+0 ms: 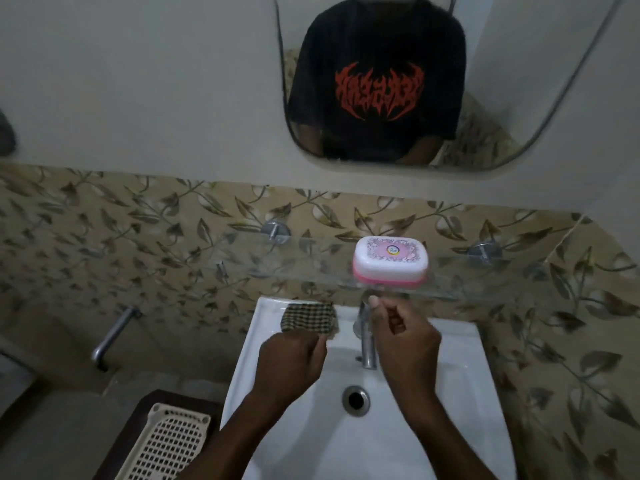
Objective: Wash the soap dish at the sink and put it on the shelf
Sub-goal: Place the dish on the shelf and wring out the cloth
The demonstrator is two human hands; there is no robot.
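Head view: the pink-and-white soap dish [390, 263] sits lid-on on the glass shelf [242, 268], right of frame centre and close to the front edge, directly above the tap [367, 344]. The right hand [407, 346] has its fingers curled and thumb raised just under that edge; I cannot tell whether it grips anything. The left hand [294, 362] curls at the near corner of the checked cloth [308, 317] on the sink [460, 393] rim, with the pinch unclear. A careless upward reach could nudge the dish off the smooth glass into the basin, probably popping its lid.
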